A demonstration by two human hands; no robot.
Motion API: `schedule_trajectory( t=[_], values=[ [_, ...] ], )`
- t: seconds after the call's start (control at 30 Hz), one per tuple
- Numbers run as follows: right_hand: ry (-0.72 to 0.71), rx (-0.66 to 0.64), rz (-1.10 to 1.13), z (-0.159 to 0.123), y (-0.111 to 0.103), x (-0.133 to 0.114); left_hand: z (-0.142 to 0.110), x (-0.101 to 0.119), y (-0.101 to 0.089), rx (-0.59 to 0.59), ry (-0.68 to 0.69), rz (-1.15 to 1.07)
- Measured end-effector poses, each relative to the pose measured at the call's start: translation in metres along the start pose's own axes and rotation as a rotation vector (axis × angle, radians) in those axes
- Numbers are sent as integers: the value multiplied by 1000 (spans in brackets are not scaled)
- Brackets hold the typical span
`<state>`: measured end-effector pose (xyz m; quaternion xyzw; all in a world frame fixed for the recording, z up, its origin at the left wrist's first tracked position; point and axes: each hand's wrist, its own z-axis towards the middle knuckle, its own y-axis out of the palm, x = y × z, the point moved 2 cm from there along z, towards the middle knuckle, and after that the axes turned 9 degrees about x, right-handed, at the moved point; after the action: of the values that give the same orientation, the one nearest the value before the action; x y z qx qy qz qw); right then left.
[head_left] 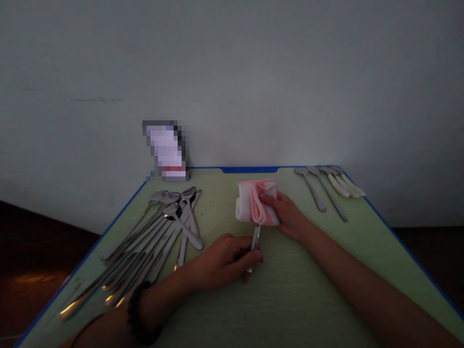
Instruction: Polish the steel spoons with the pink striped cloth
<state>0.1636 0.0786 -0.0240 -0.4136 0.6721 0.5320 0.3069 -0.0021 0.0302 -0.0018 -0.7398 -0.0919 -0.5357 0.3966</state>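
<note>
Slanting between left fingers (pixel 239 264), metal handle (pixel 255 238) below folded cloth (pixel 244 199)

The folded cloth (pixel 255 205) conceals the upper end of the held utensil (pixel 255 237); its type is indeterminate. The cloth also covers part of the right grip (pixel 288 212). The phone-shaped device (pixel 167 150) is pixelated and unreadable. Overlap obscures parts of the left cutlery pile (pixel 147 244). The lower edge crops the surface (pixel 308 290).
</note>
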Motion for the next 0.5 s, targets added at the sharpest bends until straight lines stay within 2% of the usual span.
schedule_trajectory(
  t=[0.23,0.37,0.5],
  values=[
    [41,26,36,0,0,-1,0,2,-2,19,-42,-52],
    [41,26,27,0,0,-1,0,2,-1,-2,-17,-62],
    [22,5,20,0,0,-1,0,1,-1,40,5,-71]
  ],
)
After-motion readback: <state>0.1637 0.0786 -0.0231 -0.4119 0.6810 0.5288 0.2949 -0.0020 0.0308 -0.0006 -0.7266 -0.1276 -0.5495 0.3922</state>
